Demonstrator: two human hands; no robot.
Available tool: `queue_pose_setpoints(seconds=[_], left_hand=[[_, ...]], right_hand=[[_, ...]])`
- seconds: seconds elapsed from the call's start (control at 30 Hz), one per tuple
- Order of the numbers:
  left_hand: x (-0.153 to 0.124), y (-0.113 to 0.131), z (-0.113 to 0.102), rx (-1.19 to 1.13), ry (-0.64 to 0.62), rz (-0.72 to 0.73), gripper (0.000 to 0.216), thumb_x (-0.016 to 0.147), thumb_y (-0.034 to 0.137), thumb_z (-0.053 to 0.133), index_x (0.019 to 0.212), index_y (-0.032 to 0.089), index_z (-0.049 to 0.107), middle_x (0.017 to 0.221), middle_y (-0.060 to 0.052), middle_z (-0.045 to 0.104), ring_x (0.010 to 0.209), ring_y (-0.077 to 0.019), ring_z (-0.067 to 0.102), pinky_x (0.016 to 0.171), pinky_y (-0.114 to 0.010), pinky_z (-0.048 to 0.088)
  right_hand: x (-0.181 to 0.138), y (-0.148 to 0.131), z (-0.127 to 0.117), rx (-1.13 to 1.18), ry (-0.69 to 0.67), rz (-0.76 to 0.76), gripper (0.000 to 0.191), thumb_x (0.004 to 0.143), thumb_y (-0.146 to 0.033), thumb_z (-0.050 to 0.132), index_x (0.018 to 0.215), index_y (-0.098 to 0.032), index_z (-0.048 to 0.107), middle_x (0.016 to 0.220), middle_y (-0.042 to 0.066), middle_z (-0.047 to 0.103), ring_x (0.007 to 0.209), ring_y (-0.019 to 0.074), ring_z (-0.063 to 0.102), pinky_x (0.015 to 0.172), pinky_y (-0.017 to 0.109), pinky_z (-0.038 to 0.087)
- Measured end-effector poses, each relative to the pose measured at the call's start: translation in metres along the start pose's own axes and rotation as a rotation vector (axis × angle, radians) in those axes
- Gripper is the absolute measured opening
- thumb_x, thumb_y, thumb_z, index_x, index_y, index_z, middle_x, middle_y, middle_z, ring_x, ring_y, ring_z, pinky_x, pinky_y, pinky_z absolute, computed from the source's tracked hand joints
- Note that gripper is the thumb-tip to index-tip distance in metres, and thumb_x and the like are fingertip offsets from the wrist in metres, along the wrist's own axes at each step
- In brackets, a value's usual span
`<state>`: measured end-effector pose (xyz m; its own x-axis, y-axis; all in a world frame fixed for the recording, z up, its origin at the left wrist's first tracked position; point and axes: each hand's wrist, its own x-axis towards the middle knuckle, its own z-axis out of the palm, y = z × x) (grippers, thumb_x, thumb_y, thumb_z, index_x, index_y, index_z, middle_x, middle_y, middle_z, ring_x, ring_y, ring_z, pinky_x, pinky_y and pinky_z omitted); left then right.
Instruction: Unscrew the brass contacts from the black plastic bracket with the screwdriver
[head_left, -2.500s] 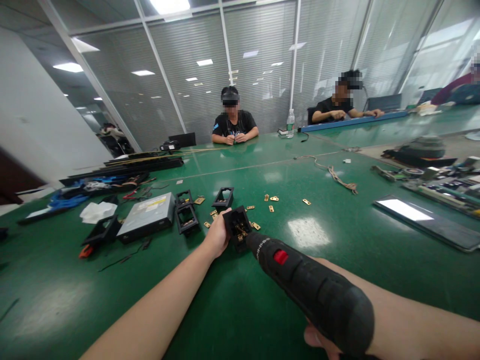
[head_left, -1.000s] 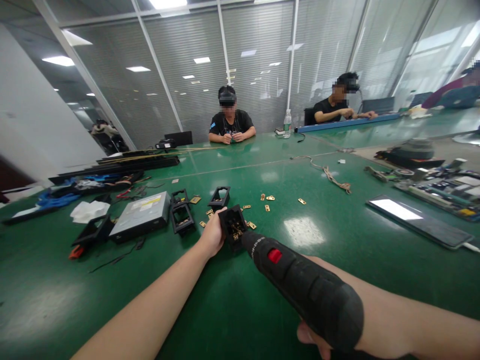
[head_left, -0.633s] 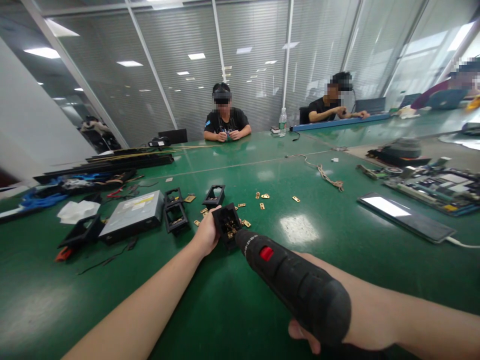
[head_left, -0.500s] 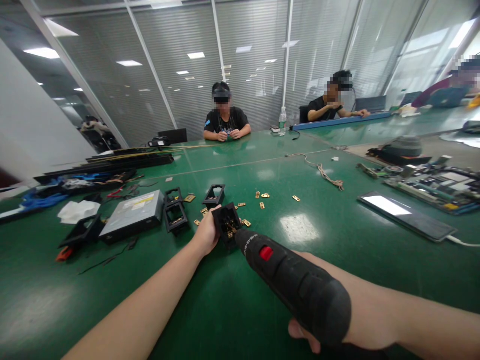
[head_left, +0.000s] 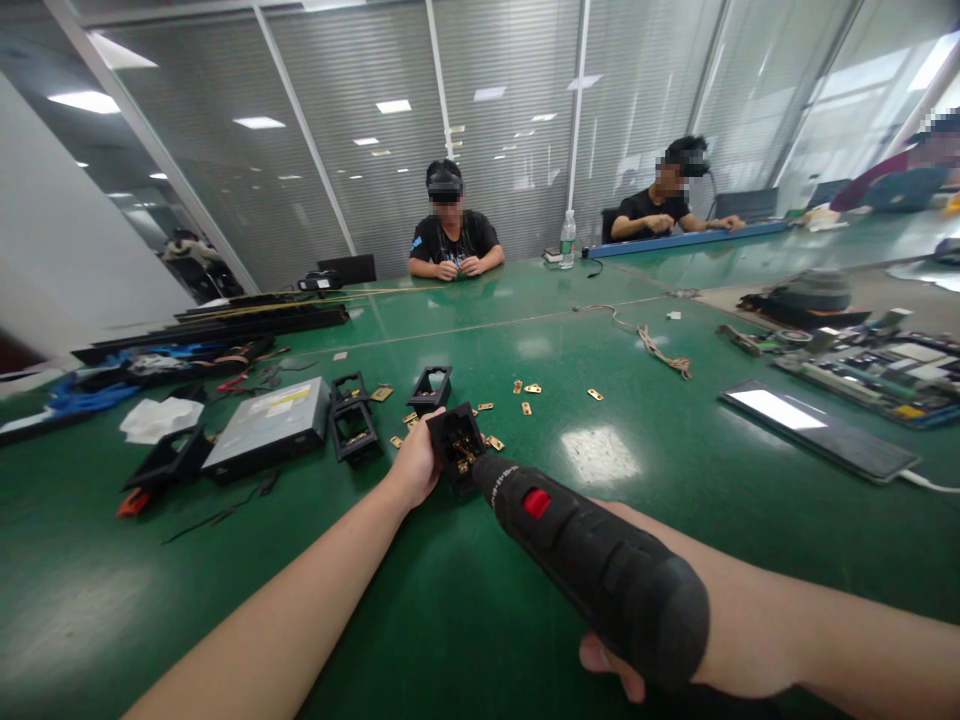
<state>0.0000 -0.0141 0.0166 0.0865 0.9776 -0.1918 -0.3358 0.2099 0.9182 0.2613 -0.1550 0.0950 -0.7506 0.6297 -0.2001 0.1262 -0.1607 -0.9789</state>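
My left hand (head_left: 415,468) is closed around a small black plastic housing (head_left: 454,441) that rests on the green table (head_left: 465,620), brass parts showing inside it. My right hand (head_left: 701,655) grips a black electric screwdriver (head_left: 600,570) with a red switch. The tool's tip points into the housing's opening. Most of my right hand's fingers are hidden behind the tool's body.
Other black housings (head_left: 352,428) (head_left: 433,388), a grey optical drive (head_left: 270,428) and scattered brass plates (head_left: 531,388) lie beyond. A phone (head_left: 814,428) and circuit boards (head_left: 877,370) sit at the right. A cord (head_left: 660,352) and bottle (head_left: 568,240) lie further back, where two people sit.
Both hands keep their hold on the housing and the screwdriver. Only the view has shifted slightly; the screwdriver tip stays in the housing.
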Motion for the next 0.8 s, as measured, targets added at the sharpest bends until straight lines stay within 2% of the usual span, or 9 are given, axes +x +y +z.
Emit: queue_pose_setpoints(seconds=[0.07, 0.13, 0.23, 0.33, 0.47, 0.6, 0.8], left_hand=[[0.0005, -0.0008, -0.0006, -0.004, -0.003, 0.005, 0.040, 0.086, 0.052, 0.067, 0.106, 0.017, 0.074, 0.082, -0.009, 0.079, 0.080, -0.0329, 0.078, 0.080, -0.045, 0.059], [0.0011, -0.0017, -0.0014, -0.006, 0.004, 0.018, 0.041, 0.085, 0.052, 0.068, 0.108, 0.018, 0.074, 0.083, -0.007, 0.079, 0.080, -0.0322, 0.078, 0.080, -0.045, 0.059], [0.0023, -0.0026, -0.0022, -0.010, 0.026, 0.029, 0.042, 0.083, 0.052, 0.070, 0.107, 0.018, 0.073, 0.084, -0.007, 0.079, 0.080, -0.0319, 0.078, 0.080, -0.045, 0.060], [0.0031, -0.0030, -0.0026, -0.022, 0.042, 0.022, 0.041, 0.082, 0.052, 0.072, 0.105, 0.018, 0.073, 0.082, -0.006, 0.079, 0.081, -0.0321, 0.078, 0.080, -0.045, 0.060], [0.0032, -0.0031, -0.0032, -0.028, 0.047, 0.007, 0.040, 0.080, 0.053, 0.073, 0.102, 0.019, 0.073, 0.083, -0.005, 0.079, 0.083, -0.0321, 0.077, 0.080, -0.045, 0.059], [0.0030, -0.0031, -0.0040, -0.031, 0.038, 0.000, 0.039, 0.080, 0.053, 0.074, 0.101, 0.020, 0.072, 0.084, -0.006, 0.079, 0.085, -0.0323, 0.077, 0.081, -0.045, 0.059], [0.0044, -0.0041, -0.0055, -0.025, 0.040, -0.003, 0.040, 0.080, 0.053, 0.074, 0.102, 0.020, 0.073, 0.084, -0.005, 0.079, 0.086, -0.0326, 0.077, 0.081, -0.045, 0.059]], right_hand=[[0.0007, -0.0008, -0.0014, -0.042, -0.022, -0.013, 0.071, 0.072, -0.014, 0.088, 0.133, -0.012, 0.051, 0.079, -0.001, 0.070, 0.062, 0.0119, 0.068, 0.053, 0.016, 0.054], [0.0013, -0.0018, -0.0018, -0.071, -0.018, -0.016, 0.063, 0.072, -0.008, 0.084, 0.128, -0.012, 0.054, 0.080, -0.002, 0.069, 0.062, 0.0105, 0.068, 0.054, 0.015, 0.053], [0.0019, -0.0018, -0.0008, -0.029, -0.011, 0.035, 0.059, 0.074, -0.012, 0.085, 0.124, -0.014, 0.055, 0.083, -0.001, 0.067, 0.063, 0.0104, 0.066, 0.052, 0.016, 0.052], [0.0024, 0.0009, -0.0003, -0.007, 0.000, 0.026, 0.068, 0.065, -0.013, 0.090, 0.124, -0.015, 0.056, 0.088, 0.000, 0.067, 0.066, 0.0114, 0.065, 0.051, 0.016, 0.051], [0.0031, 0.0038, -0.0017, -0.020, 0.001, 0.011, 0.070, 0.056, -0.006, 0.090, 0.117, -0.016, 0.058, 0.087, 0.000, 0.068, 0.069, 0.0131, 0.065, 0.053, 0.017, 0.052], [0.0044, 0.0034, -0.0023, -0.023, 0.015, 0.002, 0.071, 0.060, -0.010, 0.090, 0.123, -0.016, 0.058, 0.091, 0.002, 0.069, 0.071, 0.0131, 0.066, 0.054, 0.017, 0.052], [0.0033, 0.0011, -0.0017, -0.021, -0.021, 0.007, 0.065, 0.062, -0.009, 0.088, 0.119, -0.015, 0.058, 0.082, 0.000, 0.068, 0.065, 0.0142, 0.066, 0.052, 0.019, 0.053]])
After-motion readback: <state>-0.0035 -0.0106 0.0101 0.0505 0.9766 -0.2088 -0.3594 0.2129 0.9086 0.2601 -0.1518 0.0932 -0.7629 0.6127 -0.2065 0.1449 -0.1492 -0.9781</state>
